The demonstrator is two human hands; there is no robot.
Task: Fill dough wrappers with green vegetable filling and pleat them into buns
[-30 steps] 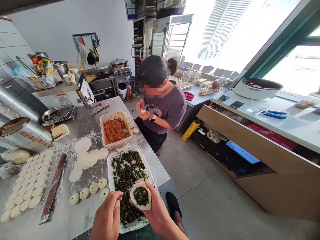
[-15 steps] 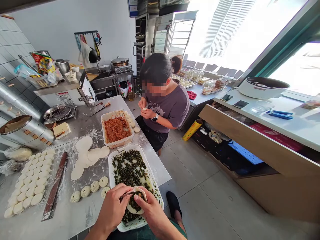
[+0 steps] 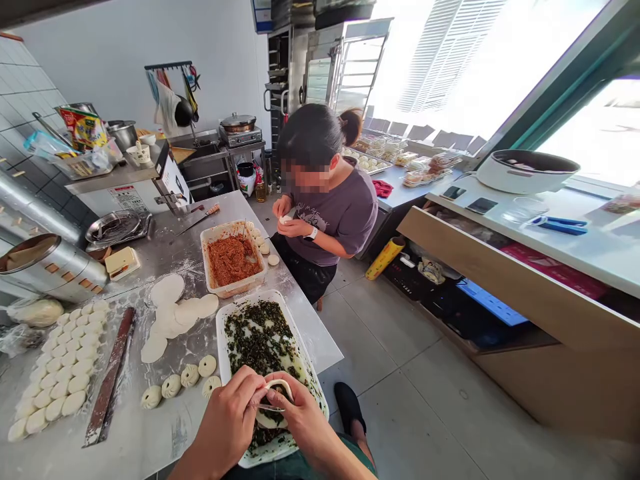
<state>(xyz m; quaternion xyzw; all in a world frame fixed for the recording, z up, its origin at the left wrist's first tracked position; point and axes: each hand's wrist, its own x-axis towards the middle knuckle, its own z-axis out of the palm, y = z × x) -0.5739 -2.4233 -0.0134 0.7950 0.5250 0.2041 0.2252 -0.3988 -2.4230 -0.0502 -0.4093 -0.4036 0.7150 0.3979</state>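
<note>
Over the near end of a white tray [image 3: 224, 333] of chopped green filling [image 3: 260, 327], both my hands work on a round dough wrapper [image 3: 273, 422] with green filling in it. My left hand [image 3: 231, 408] pinches the wrapper's rim at the left. A thin metal tool [image 3: 270, 407] crosses the wrapper by my left fingertips; its handle is hidden. On the other side my right hand [image 3: 306, 408] curls round the wrapper, thumb at its opening. Several pleated buns [image 3: 171, 385] sit on the steel table to the left of the tray.
Flat dough rounds [image 3: 167, 290], a dark red-brown stick [image 3: 113, 373] and rows of dough pieces [image 3: 65, 363] lie leftward. A tub of reddish filling [image 3: 233, 260] stands beyond the tray. Across the table corner, a co-worker [image 3: 330, 200] handles a small piece of dough.
The wrapper's rim has been drawn up further between my fingers, covering more of the filling. The metal tool now lies lower across it. The co-worker's hands have shifted slightly.
</note>
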